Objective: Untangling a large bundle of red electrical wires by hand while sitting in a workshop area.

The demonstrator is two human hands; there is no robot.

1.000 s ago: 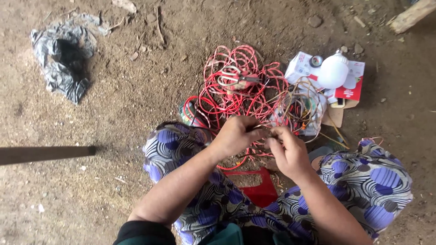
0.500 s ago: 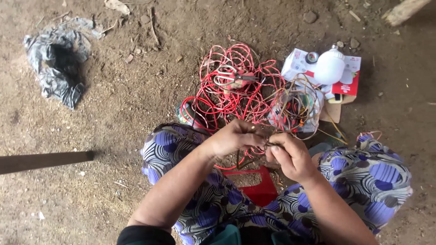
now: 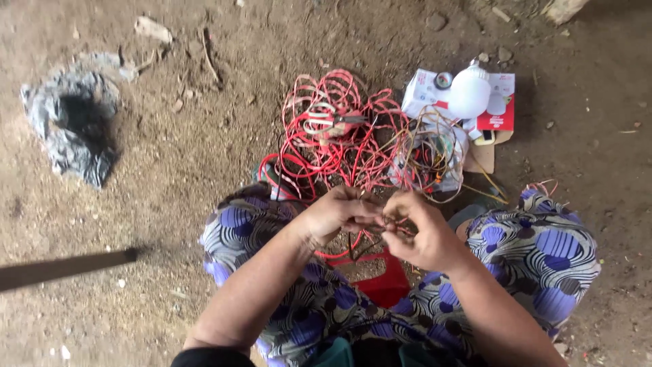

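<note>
Where the left hand (image 3: 334, 212) and right hand (image 3: 420, 233) meet above the lap, both pinch a thin wire end (image 3: 384, 221) between fingertips; it looks light, springy, easily kinked, best gripped near its tip; the red wire tangle (image 3: 339, 139) lies just beyond.

Just above the two hands, the middle of the frame is blocked by a tangle of red wire (image 3: 339, 136) with scissors (image 3: 329, 121) lying on top. To its right a bundle of thinner mixed wires (image 3: 435, 153) and a white bulb (image 3: 470, 92) on a red-and-white box (image 3: 499, 112) crowd the upper right. The patterned knees (image 3: 238, 224) hem in both sides. Open room lies on the dirt floor (image 3: 170, 177) at centre left — between the red wire and a crumpled grey bag (image 3: 68, 126) at upper left. A dark bar (image 3: 64, 267) crosses the lower left.
</note>
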